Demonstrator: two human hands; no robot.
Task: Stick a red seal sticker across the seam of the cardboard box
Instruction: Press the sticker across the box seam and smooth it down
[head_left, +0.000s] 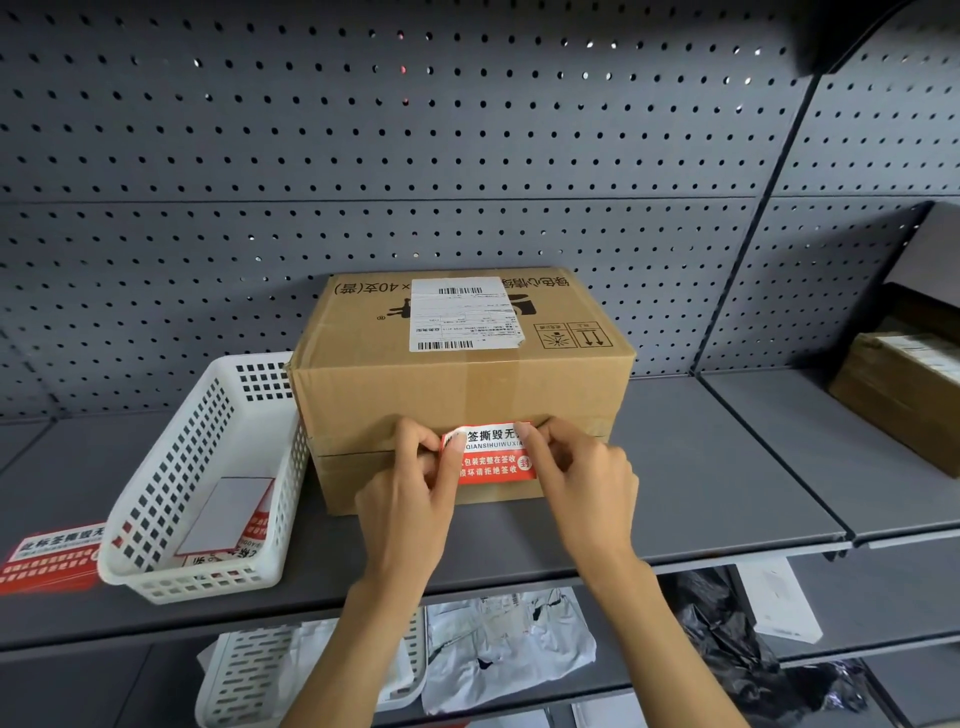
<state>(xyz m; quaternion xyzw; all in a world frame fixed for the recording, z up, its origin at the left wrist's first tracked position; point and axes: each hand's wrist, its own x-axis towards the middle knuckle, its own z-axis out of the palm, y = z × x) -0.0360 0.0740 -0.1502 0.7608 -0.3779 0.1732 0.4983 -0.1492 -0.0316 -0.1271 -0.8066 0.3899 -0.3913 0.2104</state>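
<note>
1. Box (462, 384): brown cardboard, on a grey shelf (701, 483) before a pegboard wall (363, 130). White shipping label (465, 314) on top, clear tape running down the middle. A horizontal seam (363, 453) crosses the front face.
2. Sticker (491, 457): red and white, printed text, lying on the box front across the seam, upper part above it, lower part below.
3. Left hand (410, 499): fingers curled, thumb and forefinger on the sticker's left edge, pressing it to the box.
4. Right hand (587, 483): fingers curled, fingertips on the sticker's right edge and upper corner. Whether it pinches or only presses, cannot tell.
5. Basket (208, 483): white, perforated, touching the box's left side; holds sticker sheets, one blank side up.
6. Loose sheet (52, 564): red, same print, flat on the shelf left of the basket.
7. Second box (904, 395): brown, far right, well apart.
8. Lower shelf: crumpled white bags (509, 649), black bags (737, 649), another white basket (244, 680).
</note>
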